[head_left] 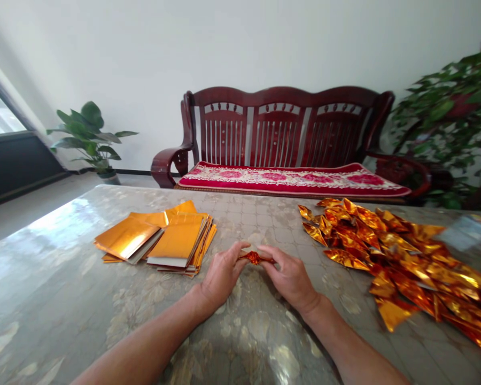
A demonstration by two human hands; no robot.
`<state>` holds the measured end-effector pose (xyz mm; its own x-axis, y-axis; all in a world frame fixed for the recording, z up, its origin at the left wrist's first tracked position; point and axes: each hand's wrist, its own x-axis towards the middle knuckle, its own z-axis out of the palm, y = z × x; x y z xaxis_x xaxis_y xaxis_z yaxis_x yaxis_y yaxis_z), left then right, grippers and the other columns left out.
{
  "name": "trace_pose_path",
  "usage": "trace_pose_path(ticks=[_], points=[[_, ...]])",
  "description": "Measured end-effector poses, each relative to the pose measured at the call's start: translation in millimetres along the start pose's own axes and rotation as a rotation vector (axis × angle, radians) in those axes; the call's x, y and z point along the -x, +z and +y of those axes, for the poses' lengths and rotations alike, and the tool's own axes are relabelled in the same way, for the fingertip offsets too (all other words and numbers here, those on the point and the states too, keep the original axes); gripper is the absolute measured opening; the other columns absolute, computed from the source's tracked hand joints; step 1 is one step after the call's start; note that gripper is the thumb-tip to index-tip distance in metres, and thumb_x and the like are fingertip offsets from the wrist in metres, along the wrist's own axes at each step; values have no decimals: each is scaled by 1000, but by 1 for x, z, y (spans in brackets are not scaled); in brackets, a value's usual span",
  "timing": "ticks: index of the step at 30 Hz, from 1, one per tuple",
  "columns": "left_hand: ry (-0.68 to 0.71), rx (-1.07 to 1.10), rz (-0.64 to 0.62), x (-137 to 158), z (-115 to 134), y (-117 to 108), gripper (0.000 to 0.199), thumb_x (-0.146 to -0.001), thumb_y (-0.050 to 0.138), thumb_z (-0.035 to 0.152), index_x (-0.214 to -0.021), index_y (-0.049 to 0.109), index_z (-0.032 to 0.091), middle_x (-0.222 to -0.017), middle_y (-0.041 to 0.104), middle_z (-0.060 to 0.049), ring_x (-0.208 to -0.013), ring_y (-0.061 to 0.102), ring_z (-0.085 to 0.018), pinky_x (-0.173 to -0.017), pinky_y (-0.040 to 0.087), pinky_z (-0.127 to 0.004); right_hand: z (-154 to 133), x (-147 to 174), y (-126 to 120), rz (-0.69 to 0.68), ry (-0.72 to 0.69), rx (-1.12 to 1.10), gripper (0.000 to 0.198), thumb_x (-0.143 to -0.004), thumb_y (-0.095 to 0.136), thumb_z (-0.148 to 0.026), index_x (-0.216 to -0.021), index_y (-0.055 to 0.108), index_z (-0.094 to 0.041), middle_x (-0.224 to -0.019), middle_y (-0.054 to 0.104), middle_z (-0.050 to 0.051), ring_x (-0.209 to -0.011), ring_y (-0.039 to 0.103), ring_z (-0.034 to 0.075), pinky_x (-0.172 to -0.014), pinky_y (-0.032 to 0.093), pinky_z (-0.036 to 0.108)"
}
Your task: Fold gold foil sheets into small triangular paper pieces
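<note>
Between my two hands is a small piece of folded orange-gold foil paper (255, 258), bunched at its middle, above the table. My left hand (223, 270) pinches its left end between thumb and fingers. The right end sits in the pinch of my right hand (287, 275). To the left of my left hand lies a loose stack of flat gold foil sheets (176, 238), some with pale undersides showing. A heap of folded, crumpled gold foil pieces (404, 256) spreads over the table's right side, beyond my right hand.
A patterned, glossy cover lies on the table (116, 326). At the right edge rests a clear plastic bag (471, 231). Behind the table stands a dark red wooden bench (278, 128) with a red floral cushion (296, 181). Potted plants (90, 136) flank it on both sides.
</note>
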<state>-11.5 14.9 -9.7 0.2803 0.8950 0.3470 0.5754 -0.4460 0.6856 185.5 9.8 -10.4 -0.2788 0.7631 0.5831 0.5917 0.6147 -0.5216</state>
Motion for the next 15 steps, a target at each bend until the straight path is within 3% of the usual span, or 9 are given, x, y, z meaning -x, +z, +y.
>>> trace_pose_path(ticks=[2, 5, 10, 15], points=[[-22, -3, -23, -1, 1, 0, 23, -90, 57, 22, -112, 64, 24, -95, 76, 0, -86, 71, -16, -74, 52, -22, 1, 0, 2, -7, 47, 5, 39, -88, 58, -17, -126, 60, -25, -98, 76, 2, -86, 72, 17, -84, 58, 31], [-35, 19, -70, -4, 4, -1, 17, -91, 57, 23, -101, 71, 25, -92, 76, 0, -82, 70, -15, -73, 51, -21, 2, -1, 3, -26, 66, 24, 36, -85, 61, -17, -120, 65, -25, -100, 76, 3, -88, 73, 19, -86, 58, 32], [-53, 60, -63, -6, 6, -2, 16, -89, 61, 25, -98, 74, 25, -89, 77, 1, -79, 70, -15, -72, 50, -20, 0, -4, 2, -80, 120, -15, 23, -85, 62, -18, -104, 73, -26, -97, 76, 1, -88, 72, 19, -81, 57, 30], [-55, 61, -58, -6, 6, -1, 15, -90, 61, 27, -96, 75, 26, -86, 77, 2, -76, 70, -14, -70, 49, -19, -3, -5, 3, -67, 191, -71, 22, -84, 61, -19, -99, 75, -27, -93, 77, -1, -84, 72, 18, -80, 55, 29]])
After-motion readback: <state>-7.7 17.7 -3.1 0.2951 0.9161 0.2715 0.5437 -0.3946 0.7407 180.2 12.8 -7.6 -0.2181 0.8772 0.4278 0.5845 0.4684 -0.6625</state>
